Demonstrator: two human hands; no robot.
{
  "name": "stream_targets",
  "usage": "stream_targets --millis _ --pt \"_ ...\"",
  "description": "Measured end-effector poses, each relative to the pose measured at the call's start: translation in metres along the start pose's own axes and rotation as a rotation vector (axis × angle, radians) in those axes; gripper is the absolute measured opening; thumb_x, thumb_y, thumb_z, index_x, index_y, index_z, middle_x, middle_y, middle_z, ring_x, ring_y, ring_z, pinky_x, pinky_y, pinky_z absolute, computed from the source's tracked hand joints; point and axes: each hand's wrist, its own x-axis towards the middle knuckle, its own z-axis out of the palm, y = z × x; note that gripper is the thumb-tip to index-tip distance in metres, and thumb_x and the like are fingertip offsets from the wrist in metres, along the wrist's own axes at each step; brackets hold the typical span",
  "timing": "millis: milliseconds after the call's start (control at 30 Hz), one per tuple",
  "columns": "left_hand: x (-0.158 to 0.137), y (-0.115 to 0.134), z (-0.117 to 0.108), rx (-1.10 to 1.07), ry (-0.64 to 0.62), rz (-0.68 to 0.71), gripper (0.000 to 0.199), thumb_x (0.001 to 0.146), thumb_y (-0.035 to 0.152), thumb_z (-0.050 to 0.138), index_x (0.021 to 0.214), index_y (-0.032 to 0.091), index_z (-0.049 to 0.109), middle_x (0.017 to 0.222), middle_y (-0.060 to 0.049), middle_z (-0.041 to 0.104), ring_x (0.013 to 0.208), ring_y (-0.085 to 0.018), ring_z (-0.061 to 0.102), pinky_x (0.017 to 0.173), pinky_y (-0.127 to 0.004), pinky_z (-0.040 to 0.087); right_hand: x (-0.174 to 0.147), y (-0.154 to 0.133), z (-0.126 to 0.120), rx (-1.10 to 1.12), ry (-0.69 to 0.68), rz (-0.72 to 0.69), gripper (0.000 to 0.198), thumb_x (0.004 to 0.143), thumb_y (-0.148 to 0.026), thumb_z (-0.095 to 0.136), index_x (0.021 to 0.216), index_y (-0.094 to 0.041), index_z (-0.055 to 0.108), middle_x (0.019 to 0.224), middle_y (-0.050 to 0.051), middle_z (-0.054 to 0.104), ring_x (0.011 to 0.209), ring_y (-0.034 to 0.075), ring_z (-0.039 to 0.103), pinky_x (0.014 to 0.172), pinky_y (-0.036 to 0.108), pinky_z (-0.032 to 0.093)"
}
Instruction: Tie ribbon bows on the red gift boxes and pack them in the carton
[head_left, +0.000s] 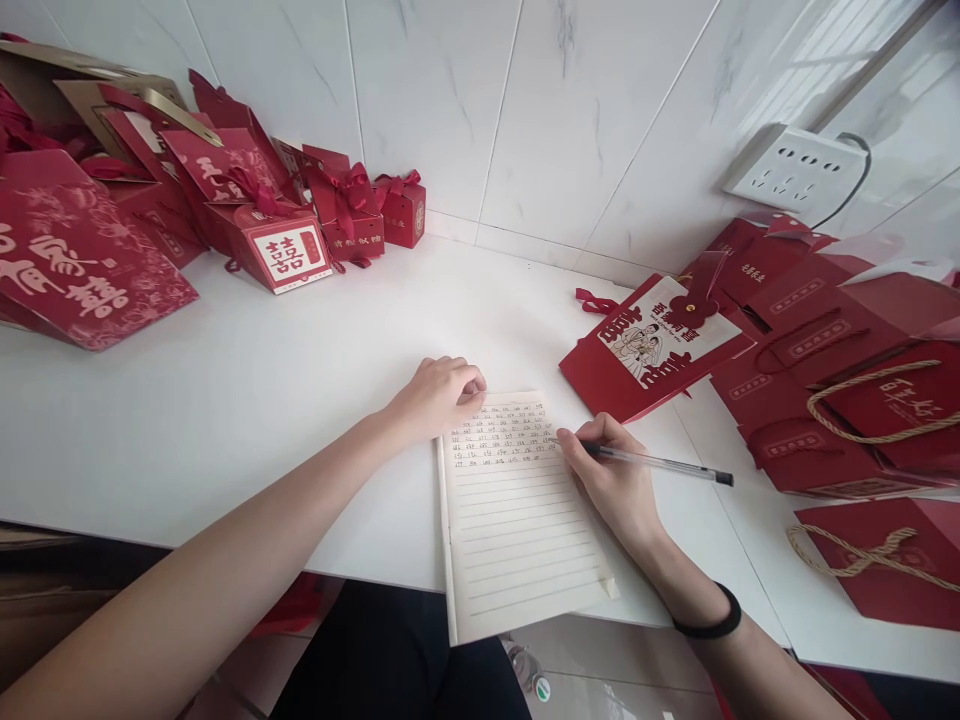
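A lined notebook [517, 550] lies on the white table, its lower end jutting past the front edge. Rows of small handwritten numbers fill the upper part of the page; the lower lines are blank. My left hand [444, 392] rests with curled fingers at the notebook's top left corner; whether anything is pinched there is hidden. In my right hand [611, 480] is a clear pen [667, 464] with a black cap end, its tip near the right end of the written rows. A black band circles my right wrist.
Red gift boxes [277, 250] with ribbons crowd the left back of the table [360, 330]. A red box with a printed couple [652, 345] lies right of the notebook, beside more red bags [802, 360] with rope handles. A white power strip [795, 168] is on the tiled wall.
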Motion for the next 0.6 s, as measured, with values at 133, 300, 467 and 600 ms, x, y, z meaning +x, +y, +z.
stream_targets --millis 133,300,467,600 --pt "0.0013 0.0001 0.0005 0.006 0.004 0.009 0.012 0.080 0.023 0.047 0.081 0.018 0.058 0.075 0.000 0.059 0.078 -0.015 0.053 0.083 -0.035 0.037 0.0007 0.0010 -0.0009 0.079 0.016 0.044 0.041 0.079 -0.043 0.065 0.061 -0.019 0.036 0.050 -0.005 0.039 0.044 0.010 0.033 0.043 0.023 0.027" --pt "0.0018 -0.0006 0.0014 0.005 0.012 0.015 0.012 0.080 0.022 0.047 0.081 0.018 0.058 0.076 0.000 0.060 0.078 -0.015 0.054 0.081 -0.034 0.038 0.0014 0.0015 0.0002 0.034 -0.017 0.032 0.038 0.080 -0.046 0.063 0.065 -0.019 0.041 0.052 -0.004 0.041 0.043 0.009 0.032 0.042 0.022 0.026" --pt "0.0014 -0.0013 0.0020 0.009 0.015 0.025 0.012 0.080 0.023 0.047 0.081 0.018 0.058 0.075 0.000 0.060 0.077 -0.015 0.054 0.080 -0.034 0.039 0.0017 -0.0003 0.0008 0.045 -0.034 0.018 0.035 0.080 -0.047 0.063 0.070 -0.018 0.046 0.054 -0.003 0.045 0.044 0.010 0.035 0.043 0.023 0.028" --pt "0.0019 -0.0018 0.0017 0.011 0.014 0.026 0.012 0.080 0.023 0.047 0.081 0.018 0.058 0.076 0.000 0.060 0.077 -0.015 0.054 0.080 -0.034 0.039 0.0021 -0.0022 0.0003 0.005 -0.041 0.012 0.035 0.080 -0.047 0.063 0.068 -0.018 0.047 0.055 -0.002 0.047 0.045 0.011 0.037 0.044 0.024 0.030"
